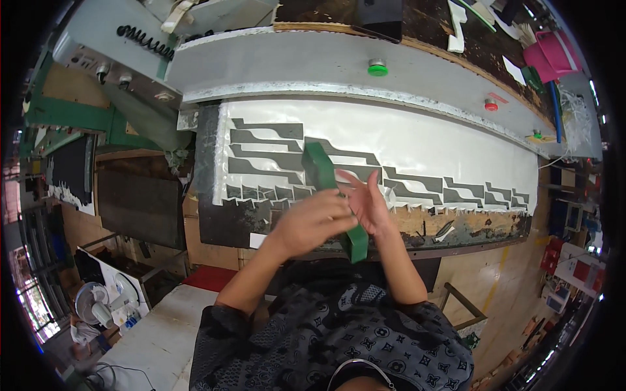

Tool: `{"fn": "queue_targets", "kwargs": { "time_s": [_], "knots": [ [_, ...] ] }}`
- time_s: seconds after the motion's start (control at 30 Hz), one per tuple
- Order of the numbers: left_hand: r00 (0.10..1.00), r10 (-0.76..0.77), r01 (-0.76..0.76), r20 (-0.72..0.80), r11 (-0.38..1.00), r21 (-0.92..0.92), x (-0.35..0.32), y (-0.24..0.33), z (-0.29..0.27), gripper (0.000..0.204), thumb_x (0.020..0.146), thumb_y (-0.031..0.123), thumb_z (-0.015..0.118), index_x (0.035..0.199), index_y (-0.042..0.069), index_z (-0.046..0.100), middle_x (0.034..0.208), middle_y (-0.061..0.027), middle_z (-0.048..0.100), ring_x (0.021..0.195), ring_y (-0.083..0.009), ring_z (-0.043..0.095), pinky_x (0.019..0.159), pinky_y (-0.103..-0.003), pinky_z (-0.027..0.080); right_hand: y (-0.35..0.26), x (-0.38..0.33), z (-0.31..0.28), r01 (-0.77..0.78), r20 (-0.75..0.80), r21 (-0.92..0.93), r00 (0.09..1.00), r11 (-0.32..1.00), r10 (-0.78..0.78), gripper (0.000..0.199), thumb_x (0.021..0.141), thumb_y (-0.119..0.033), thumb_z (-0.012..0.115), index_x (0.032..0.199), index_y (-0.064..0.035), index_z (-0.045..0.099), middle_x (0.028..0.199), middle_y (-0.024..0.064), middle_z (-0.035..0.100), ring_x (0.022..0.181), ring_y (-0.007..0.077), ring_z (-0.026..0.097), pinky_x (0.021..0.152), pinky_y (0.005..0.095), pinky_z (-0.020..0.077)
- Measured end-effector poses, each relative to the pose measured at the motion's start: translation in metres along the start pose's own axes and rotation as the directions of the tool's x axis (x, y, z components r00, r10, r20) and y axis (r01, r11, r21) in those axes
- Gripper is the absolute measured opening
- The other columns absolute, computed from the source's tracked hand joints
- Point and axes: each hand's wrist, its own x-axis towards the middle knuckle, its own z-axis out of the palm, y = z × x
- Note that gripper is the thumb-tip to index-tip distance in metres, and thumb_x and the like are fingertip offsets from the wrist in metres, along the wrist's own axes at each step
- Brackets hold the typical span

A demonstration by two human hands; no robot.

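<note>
A long narrow green cutting die (317,166), shaped like a bent band, is held tilted above a white sheet (424,143). My left hand (313,221) crosses the die's middle with its fingers curled on it. On the other side, my right hand (370,205) shows its palm, thumb and fingers apart; its fingertips are at the die's edge and partly hidden. Rows of angled shapes are cut out of the sheet's near part, with dark grey showing through the holes.
Beneath the sheet lies a worn dark board (482,228) with scraps on it. A grey press beam (313,65) spans behind, with a green button (377,68) and a red button (491,105). A pink bucket (553,57) stands far right; a white table (156,332) is at lower left.
</note>
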Motion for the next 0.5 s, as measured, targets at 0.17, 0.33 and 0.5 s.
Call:
{"fn": "queue_targets", "kwargs": {
  "time_s": [0.17,0.33,0.5],
  "knots": [
    [0.908,-0.418,0.419,-0.031,0.906,0.06,-0.038,0.023,0.005,0.044,0.075,0.006,0.084,0.118,0.015,0.077,0.127,-0.0133,0.063,0.129,-0.0358,0.058,0.112,-0.053,0.046,0.035,0.006,0.025,0.151,-0.197,-0.319,0.955,0.936,-0.221,0.055,0.116,-0.04,0.041,0.161,-0.0086,0.039,0.132,0.013,0.067,0.103,0.0171,0.068,0.075,0.0308,0.0599],
    [0.669,-0.739,0.498,-0.085,0.53,-0.686,-0.078,0.018,0.051,0.07,0.09,-0.011,0.072,0.148,0.002,0.035,0.126,-0.0176,0.062,0.104,-0.0192,0.07,0.087,-0.029,0.058,0.057,-0.005,0.058,0.364,0.004,-0.633,0.884,0.683,-0.468,0.056,0.114,-0.018,0.051,0.165,-0.004,0.031,0.141,0.0132,0.063,0.117,0.0168,0.065,0.101,0.0316,0.0516],
    [0.641,-0.745,0.521,-0.184,0.599,-0.609,-0.086,0.001,0.05,0.064,0.092,-0.013,0.068,0.147,0.0,0.038,0.118,-0.0181,0.065,0.101,-0.0189,0.071,0.083,-0.028,0.059,0.055,-0.001,0.064,0.396,0.119,-0.558,0.908,0.73,-0.401,0.067,0.106,-0.005,0.062,0.165,-0.0034,0.029,0.143,0.0144,0.062,0.123,0.019,0.063,0.108,0.0351,0.0482]
  ]
}}
